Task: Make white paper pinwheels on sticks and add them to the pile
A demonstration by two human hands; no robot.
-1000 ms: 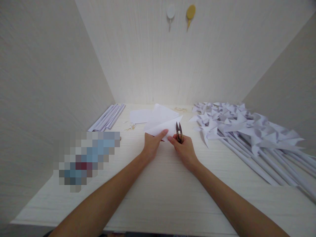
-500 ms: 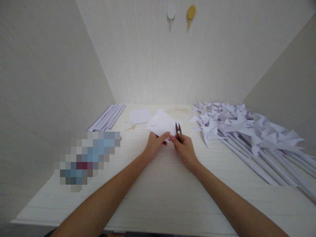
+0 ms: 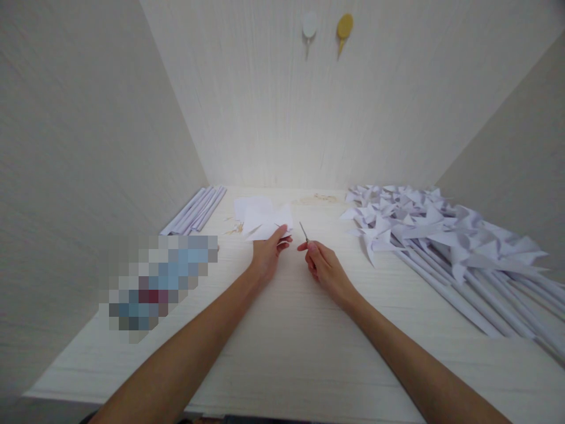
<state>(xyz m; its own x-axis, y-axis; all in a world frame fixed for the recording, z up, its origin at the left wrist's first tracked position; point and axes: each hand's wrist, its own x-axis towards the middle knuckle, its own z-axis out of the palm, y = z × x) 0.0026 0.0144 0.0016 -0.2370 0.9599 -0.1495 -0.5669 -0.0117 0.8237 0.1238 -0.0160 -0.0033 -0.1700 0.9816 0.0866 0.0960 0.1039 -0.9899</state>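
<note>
In the middle of the table, my left hand pinches a white paper sheet between thumb and fingers. Slits run into the sheet from its edges. To the right of it, my right hand is closed around small thread snips, whose thin blades point up and left, seen edge-on. The blades are a little apart from the sheet. Behind the held sheet lies a second white sheet, partly covered by it.
Rolled paper sticks lie at the back left. Several white paper pinwheels are piled at the right, their sticks toward me. Small tan pieces lie near the sheets. Two hooks hang on the back wall. A blurred patch covers something at the left.
My left hand has moved left and turned the sheet, which now lies flatter. My right hand has drawn away from the paper, and the snips have turned edge-on.
</note>
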